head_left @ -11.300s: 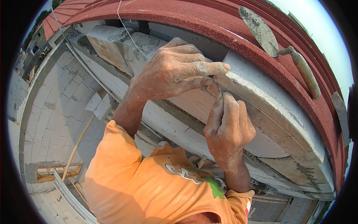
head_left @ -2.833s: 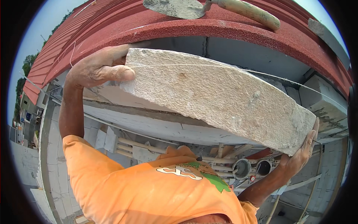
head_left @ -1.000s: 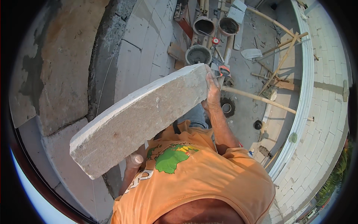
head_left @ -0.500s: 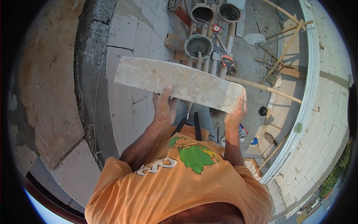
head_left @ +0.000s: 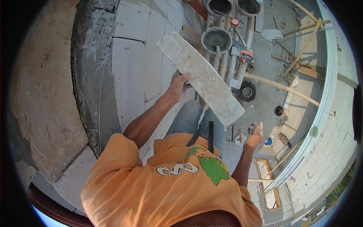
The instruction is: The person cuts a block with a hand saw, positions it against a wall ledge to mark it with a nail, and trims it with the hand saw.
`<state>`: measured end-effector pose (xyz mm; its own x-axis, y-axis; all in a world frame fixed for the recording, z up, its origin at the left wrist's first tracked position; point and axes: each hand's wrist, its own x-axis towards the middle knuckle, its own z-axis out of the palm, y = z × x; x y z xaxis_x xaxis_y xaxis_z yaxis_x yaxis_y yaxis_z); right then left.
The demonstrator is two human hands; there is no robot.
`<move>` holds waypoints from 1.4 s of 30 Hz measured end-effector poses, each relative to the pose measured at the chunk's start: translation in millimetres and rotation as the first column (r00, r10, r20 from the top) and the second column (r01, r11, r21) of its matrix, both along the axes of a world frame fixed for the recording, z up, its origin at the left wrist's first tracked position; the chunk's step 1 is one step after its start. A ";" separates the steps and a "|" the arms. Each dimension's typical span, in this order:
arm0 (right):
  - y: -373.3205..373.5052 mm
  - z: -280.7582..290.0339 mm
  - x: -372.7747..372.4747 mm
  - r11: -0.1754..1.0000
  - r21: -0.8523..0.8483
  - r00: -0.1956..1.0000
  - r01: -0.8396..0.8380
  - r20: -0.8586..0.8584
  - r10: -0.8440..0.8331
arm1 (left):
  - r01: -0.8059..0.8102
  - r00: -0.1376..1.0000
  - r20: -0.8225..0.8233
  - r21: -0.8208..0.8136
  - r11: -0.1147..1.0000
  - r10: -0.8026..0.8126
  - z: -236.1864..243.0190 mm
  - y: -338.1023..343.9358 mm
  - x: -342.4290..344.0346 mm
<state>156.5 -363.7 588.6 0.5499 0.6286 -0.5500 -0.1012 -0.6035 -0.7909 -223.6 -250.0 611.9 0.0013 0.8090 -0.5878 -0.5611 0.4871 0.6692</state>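
Observation:
A long pale masonry block [head_left: 204,79], rough and stained, hangs tilted in front of my body, one end toward the upper left and the other toward the lower right. My left hand [head_left: 179,86] grips its edge, the thumb on the face and the other fingers partly hidden. Away from the block, to its lower right, my right hand [head_left: 256,137] is empty with its fingers stretched. Along the left runs a strip of wet grey mortar [head_left: 90,68] beside a wall of large blocks [head_left: 49,83], with a thin string [head_left: 101,90] stretched past it.
Ahead, a bamboo-pole platform carries buckets of mortar [head_left: 216,40], a red round tape reel [head_left: 235,22] and an orange-handled saw [head_left: 247,56]. A bamboo pole [head_left: 280,87] crosses to the right. Metal channels [head_left: 325,90] edge a block wall [head_left: 332,132]. A black helmet-like object [head_left: 278,111] lies below.
My right hand has let go of the block's right end and moved down and away. The block has swung to a steeper tilt in my left hand.

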 end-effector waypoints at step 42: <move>357.4 -720.1 56.3 0.496 -0.373 -0.188 -0.784 0.905 0.382 | 0.324 0.946 0.027 -0.113 0.939 -0.323 -769.6 31.2 33.6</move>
